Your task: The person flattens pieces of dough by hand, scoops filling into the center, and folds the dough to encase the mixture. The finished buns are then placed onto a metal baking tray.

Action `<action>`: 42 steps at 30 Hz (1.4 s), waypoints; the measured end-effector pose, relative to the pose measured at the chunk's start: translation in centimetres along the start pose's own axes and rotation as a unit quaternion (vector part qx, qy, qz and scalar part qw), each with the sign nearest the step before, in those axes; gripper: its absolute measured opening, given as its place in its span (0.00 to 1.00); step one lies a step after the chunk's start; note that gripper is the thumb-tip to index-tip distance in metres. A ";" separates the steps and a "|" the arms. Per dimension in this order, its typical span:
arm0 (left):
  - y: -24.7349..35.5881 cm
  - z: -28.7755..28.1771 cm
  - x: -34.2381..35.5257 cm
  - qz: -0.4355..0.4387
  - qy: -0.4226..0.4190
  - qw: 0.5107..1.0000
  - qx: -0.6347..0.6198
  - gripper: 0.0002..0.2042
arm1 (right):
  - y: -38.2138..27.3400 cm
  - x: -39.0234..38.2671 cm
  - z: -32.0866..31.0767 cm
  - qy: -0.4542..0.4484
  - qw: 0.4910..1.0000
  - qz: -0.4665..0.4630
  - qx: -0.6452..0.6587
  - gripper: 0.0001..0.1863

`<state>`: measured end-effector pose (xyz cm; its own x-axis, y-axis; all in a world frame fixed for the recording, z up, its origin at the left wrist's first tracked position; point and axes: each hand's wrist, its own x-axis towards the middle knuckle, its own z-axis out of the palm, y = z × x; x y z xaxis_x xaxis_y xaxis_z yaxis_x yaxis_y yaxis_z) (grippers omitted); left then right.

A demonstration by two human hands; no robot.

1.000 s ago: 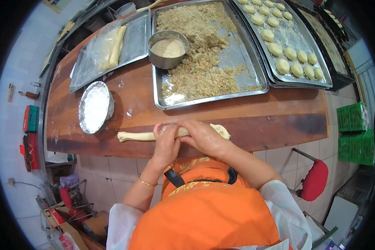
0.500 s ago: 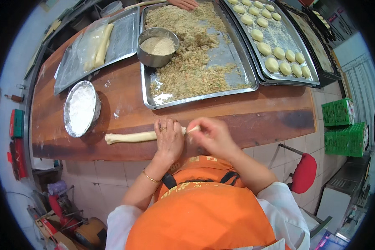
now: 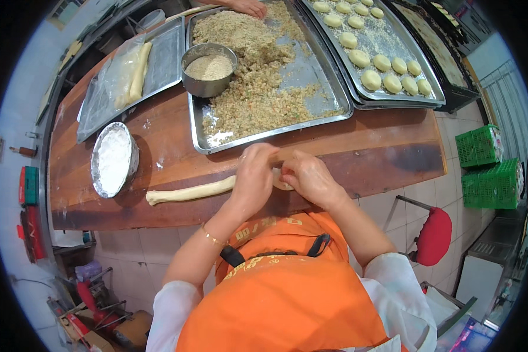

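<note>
A pale rope of dough [image 3: 196, 192] lies along the near edge of the wooden table, its right end running behind my left hand [image 3: 256, 176]. Just right of the rope, my right hand [image 3: 312, 180] is closed, thumb and fingers pinching a small flattened piece of dough [image 3: 281, 179]. My left hand, its fingers bent, presses against the other side of that piece; its fingertips are partly hidden. A foil-lined bowl of white flour [image 3: 114, 159] stands left of the rope.
Beyond my hands is a large metal tray [image 3: 305, 126] of crumbly filling, with a metal bowl [image 3: 210, 70] in it. Round dough pieces [image 3: 371, 80] sit on a right-hand tray. Another tray [image 3: 169, 56] holds dough under plastic. Another person's hand [image 3: 251, 7] reaches in at the far side.
My right hand has pulled a small piece off the rope's right end. My left hand has moved right from the rope to this piece, and both hands now meet on it.
</note>
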<state>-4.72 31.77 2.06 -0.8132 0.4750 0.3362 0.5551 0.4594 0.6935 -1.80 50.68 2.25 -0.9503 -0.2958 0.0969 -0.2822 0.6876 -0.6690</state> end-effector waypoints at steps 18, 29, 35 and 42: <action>0.4 8.5 6.6 0.125 -0.168 0.970 0.124 0.29 | 6.0 -6.8 -3.6 0.310 0.918 0.137 0.206 0.11; 1.8 7.8 5.2 0.183 -0.135 0.965 0.127 0.34 | 4.6 -9.3 -3.9 0.281 0.931 0.124 0.197 0.20; -1.0 7.8 4.4 0.081 -0.128 0.985 -0.084 0.25 | 1.2 -8.0 -3.3 0.256 0.941 0.092 0.202 0.14; 0.2 4.1 -0.7 0.124 -0.119 0.975 0.142 0.16 | 0.2 -2.7 -5.2 0.211 0.975 0.009 0.069 0.07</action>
<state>-3.30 34.59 -0.69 -0.6032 0.7429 0.2902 0.7828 0.4820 0.3935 0.06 55.10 5.68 -0.9326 0.0341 0.3593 -0.2724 0.5863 -0.7629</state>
